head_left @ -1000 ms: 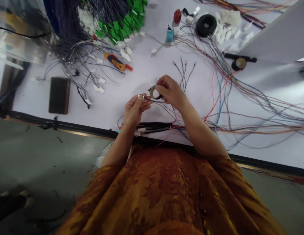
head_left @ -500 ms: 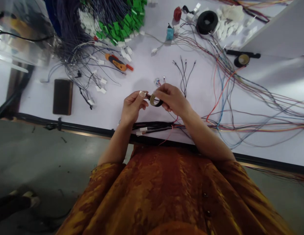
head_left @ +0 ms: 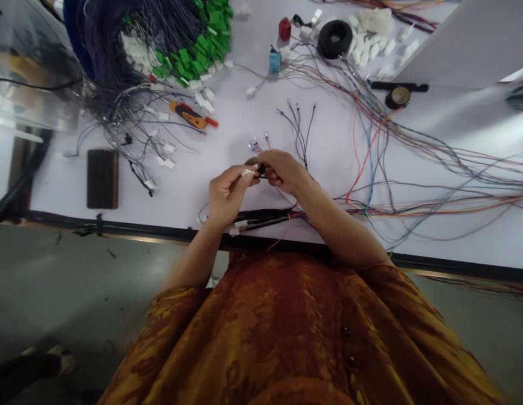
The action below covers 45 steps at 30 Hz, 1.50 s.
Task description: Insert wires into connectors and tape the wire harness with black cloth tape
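Between thumb and fingers my left hand (head_left: 228, 194) pinches a white connector (head_left: 247, 172) at the end of some wires. My right hand (head_left: 284, 173) is closed on a small roll of black tape (head_left: 260, 168), held against the wires just right of the connector. The fingers partly hide the roll. Short wires with metal terminals (head_left: 255, 144) stick out beyond the hands. More black wires with terminals (head_left: 301, 124) lie behind my right hand. Below both hands a dark-sleeved wire bundle (head_left: 261, 216) runs along the table edge.
A phone (head_left: 102, 179) and an orange-black screwdriver (head_left: 188, 115) lie on the left. Behind them is a heap of wires with green connectors (head_left: 211, 42). A large black tape roll (head_left: 335, 39), another small tape roll (head_left: 397, 98) and long coloured wires (head_left: 438, 152) occupy the right.
The tape roll has moved left and turned, close against my left fingers. The white connector has tilted so its face shows. The whole view has shifted slightly.
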Motion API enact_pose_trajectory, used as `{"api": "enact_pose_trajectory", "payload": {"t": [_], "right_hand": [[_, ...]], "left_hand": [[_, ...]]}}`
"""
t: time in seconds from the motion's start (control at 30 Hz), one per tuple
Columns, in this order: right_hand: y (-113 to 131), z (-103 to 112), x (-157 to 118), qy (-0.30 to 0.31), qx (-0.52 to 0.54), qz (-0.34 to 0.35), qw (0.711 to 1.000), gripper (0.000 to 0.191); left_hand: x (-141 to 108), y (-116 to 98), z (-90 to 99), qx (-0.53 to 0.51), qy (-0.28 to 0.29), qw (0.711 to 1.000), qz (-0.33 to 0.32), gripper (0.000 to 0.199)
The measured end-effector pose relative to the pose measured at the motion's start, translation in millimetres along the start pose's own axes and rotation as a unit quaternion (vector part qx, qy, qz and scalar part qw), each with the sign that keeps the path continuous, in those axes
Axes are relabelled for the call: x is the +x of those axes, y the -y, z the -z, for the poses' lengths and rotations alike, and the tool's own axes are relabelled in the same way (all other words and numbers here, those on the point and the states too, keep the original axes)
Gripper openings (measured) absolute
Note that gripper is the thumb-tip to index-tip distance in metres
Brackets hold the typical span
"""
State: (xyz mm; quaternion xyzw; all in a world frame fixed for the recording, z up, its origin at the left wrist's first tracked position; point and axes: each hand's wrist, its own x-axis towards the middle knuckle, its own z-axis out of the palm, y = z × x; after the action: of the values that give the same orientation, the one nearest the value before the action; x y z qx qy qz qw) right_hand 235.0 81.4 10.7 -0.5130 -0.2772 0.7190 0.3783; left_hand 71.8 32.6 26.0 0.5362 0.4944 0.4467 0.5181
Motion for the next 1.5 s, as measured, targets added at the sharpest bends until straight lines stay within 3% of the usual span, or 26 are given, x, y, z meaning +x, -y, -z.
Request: {"api": "enact_pose_trajectory", "payload": {"t": [0.1,0.2,0.23,0.3,0.37,0.43,0.5,0.6,0.67,0.73,0.87,0.93,1.0,1.1,1.2,1.27,1.33,1.43,1.5], "right_hand": [[-4,6,-4,-0.064,0.059,-0.005,0.996,0.016],[-26,10,-35,-0.105,-0.027,0.144,0.984,0.013],[-36,11,-47,-0.097,-0.101,0.208,0.968,0.021],[-54,11,-68,-0.04,-0.267,0.319,0.908,0.035],[-63,9,-76,-0.006,-0.349,0.384,0.855,0.035],[-61,8,-70,-0.055,-0.309,0.382,0.869,0.025],[-49,6,-55,-0.107,-0.214,0.305,0.922,0.019],[-30,6,-29,-0.07,-0.111,0.135,0.982,0.023],[-22,10,-17,-0.038,-0.033,0.059,0.997,0.013],[-21,16,-13,-0.038,0.061,0.039,0.997,0.007],[-30,33,-24,-0.064,0.137,0.056,0.987,0.017],[-36,39,-32,-0.079,0.141,0.054,0.985,0.019],[-39,42,-36,-0.087,0.146,0.059,0.984,0.019],[-39,43,-37,-0.079,0.142,0.079,0.983,0.019],[-39,40,-40,-0.069,0.104,0.112,0.986,0.019],[-45,36,-47,-0.089,0.036,0.173,0.98,0.021],[-55,31,-60,-0.112,-0.094,0.27,0.952,0.027],[-70,25,-79,-0.077,-0.291,0.386,0.872,0.027],[-71,25,-83,-0.066,-0.318,0.415,0.85,0.02]], "left_hand": [[1,7,2.9,-0.02,-0.025,0.999,0.004,0.03],[7,13,5.5,-0.036,-0.063,0.997,0.026,0.03],[9,14,5.7,-0.038,-0.068,0.996,0.039,0.03],[14,14,5.2,-0.049,-0.07,0.994,0.067,0.03],[16,12,4.5,-0.066,-0.066,0.992,0.081,0.032],[14,6,4.2,-0.067,-0.045,0.994,0.071,0.034],[9,-2,4.8,-0.032,-0.006,0.999,0.034,0.034],[2,-12,6.4,0.067,0.058,0.995,-0.043,0.03],[0,-12,7.2,0.093,0.07,0.991,-0.062,0.027],[2,-4,7.6,0.045,0.036,0.998,-0.033,0.027],[12,22,8.8,-0.123,-0.059,0.988,0.072,0.029],[18,33,8.3,-0.168,-0.027,0.98,0.105,0.029],[22,38,4.8,-0.174,0.041,0.977,0.12,0.035],[27,40,-7.2,-0.125,0.093,0.982,0.104,0.039],[32,36,-21.6,-0.047,0.073,0.995,0.051,0.029],[34,33,-28.4,-0.014,0.038,0.999,0.019,0.034],[34,31,-31.5,-0.012,0.002,1.0,0.01,0.04],[30,28,-29.8,-0.025,-0.019,0.999,0.025,0.043],[23,22,-26.7,-0.002,-0.006,1.0,0.009,0.04]]}}
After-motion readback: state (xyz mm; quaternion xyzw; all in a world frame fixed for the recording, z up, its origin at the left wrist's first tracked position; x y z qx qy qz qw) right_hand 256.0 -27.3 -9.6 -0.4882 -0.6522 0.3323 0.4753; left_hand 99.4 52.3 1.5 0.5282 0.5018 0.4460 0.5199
